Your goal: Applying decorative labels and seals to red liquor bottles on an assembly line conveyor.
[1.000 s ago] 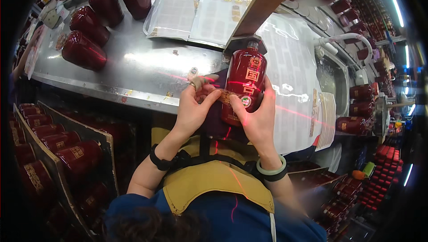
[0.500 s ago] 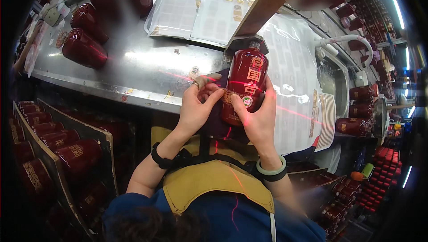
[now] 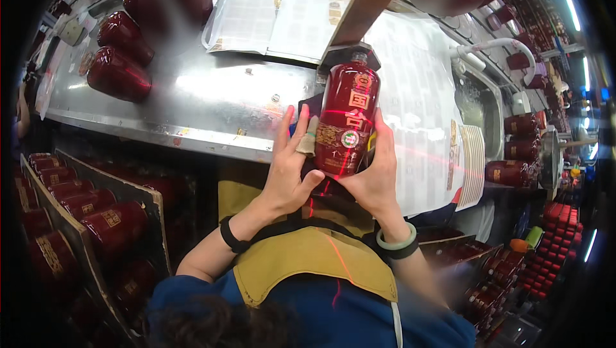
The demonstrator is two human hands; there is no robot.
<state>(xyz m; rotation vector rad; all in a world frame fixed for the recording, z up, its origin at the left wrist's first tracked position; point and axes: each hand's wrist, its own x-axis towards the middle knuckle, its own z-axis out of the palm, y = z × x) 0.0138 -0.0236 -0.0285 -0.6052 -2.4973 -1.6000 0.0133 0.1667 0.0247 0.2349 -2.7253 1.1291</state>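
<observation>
A glossy dark-red bottle (image 3: pixel 341 136) with gold characters and a small round green-and-white emblem lies in front of me, its neck against a dark holder (image 3: pixel 351 53). My right hand (image 3: pixel 377 178) grips its lower right side, the thumb at the base and the fingers along the edge. Beside the bottle's left side is my left hand (image 3: pixel 285 171), fingers stretched out and thumb apart. One of its fingers wears a pale finger cot (image 3: pixel 308 139). A patterned gold band runs across the bottle's lower part. Red laser lines cross the bottle and my hands.
Sheets of labels (image 3: pixel 308 17) lie at the back of the metal table (image 3: pixel 192 114). More red bottles (image 3: pixel 119 73) lie on its left. A wooden post (image 3: pixel 378 1) rises behind the holder. Racks of bottles (image 3: pixel 112 223) stand lower left; a sink (image 3: pixel 478 110) is at right.
My left hand has let go of the gold band and opened out beside the bottle. The right thumb has slid from the bottle's front down to its base.
</observation>
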